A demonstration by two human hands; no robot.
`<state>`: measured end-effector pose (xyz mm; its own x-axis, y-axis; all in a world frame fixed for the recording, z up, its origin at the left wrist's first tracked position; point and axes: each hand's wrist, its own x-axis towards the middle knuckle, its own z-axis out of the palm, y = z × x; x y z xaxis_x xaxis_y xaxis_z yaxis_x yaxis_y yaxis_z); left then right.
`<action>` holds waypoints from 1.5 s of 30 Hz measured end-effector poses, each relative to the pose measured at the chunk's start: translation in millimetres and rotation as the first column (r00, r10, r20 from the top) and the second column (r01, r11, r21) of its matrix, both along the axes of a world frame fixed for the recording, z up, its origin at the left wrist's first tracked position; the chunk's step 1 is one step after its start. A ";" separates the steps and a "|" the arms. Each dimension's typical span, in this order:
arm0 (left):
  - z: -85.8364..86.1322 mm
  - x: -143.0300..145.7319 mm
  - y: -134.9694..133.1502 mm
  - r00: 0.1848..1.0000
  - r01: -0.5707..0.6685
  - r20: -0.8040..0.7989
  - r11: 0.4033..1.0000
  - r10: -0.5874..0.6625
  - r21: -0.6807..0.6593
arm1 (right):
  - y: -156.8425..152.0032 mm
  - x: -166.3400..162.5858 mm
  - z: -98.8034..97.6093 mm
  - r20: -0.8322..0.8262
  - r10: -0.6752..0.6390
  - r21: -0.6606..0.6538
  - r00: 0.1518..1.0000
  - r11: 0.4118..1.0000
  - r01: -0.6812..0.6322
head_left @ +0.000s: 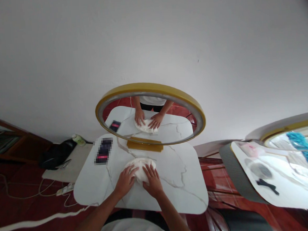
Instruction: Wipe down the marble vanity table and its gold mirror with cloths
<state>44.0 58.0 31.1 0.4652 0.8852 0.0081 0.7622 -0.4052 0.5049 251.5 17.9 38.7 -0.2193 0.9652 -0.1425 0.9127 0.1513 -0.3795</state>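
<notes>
A bunched white cloth (140,164) lies on the white marbled table (180,194) in front of me. My left hand (126,180) rests on the cloth's left side, with its fingers stretched over the edge. From the right, my right hand (152,180) lies on it with fingers spread and flat. Both palms face down, and the thumbs are hard to make out. Behind the cloth stands a round gold-framed mirror (148,86) on a gold base (145,145). The hands and cloth show again in its glass.
A pixelated dark device (103,151) lies at the table's left. A black bag (58,154) and a power strip (65,189) are further left, with cables on the red floor. Rightward, a second table (278,200) carries a black object (267,186) beside another mirror (289,129).
</notes>
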 end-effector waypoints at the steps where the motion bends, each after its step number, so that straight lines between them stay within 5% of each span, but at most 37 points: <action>1: 0.5 -3.4 -8.2 1.000 0.014 -0.003 1.000 -0.014 -0.012 | -9.6 0.2 -0.6 0.003 0.007 -0.005 1.000 1.000 -0.007; 10: 6.2 -34.8 -64.7 0.983 0.185 0.036 0.961 -0.182 -0.206 | -78.3 12.3 1.0 -0.040 0.146 -0.125 0.988 0.981 -0.150; 23: 9.3 -67.4 -54.3 0.983 0.182 0.057 0.957 -0.173 -0.225 | -65.8 -20.4 -6.8 -0.050 0.188 -0.189 0.981 0.963 -0.194; 32: -3.4 -89.5 -25.0 0.987 0.160 0.058 0.973 -0.152 -0.168 | -36.6 -51.1 -13.9 -0.022 0.148 -0.153 0.989 0.977 -0.150; 45: -8.2 -75.1 67.7 1.000 0.021 -0.010 0.999 -0.021 -0.028 | 56.7 -80.8 -10.0 0.037 -0.018 0.002 0.999 1.000 0.018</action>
<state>-31.0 125.7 22.9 0.4834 0.8751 -0.0219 0.7591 -0.4066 0.5083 170.7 74.6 28.7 -0.1970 0.9692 -0.1481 0.9285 0.1359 -0.3456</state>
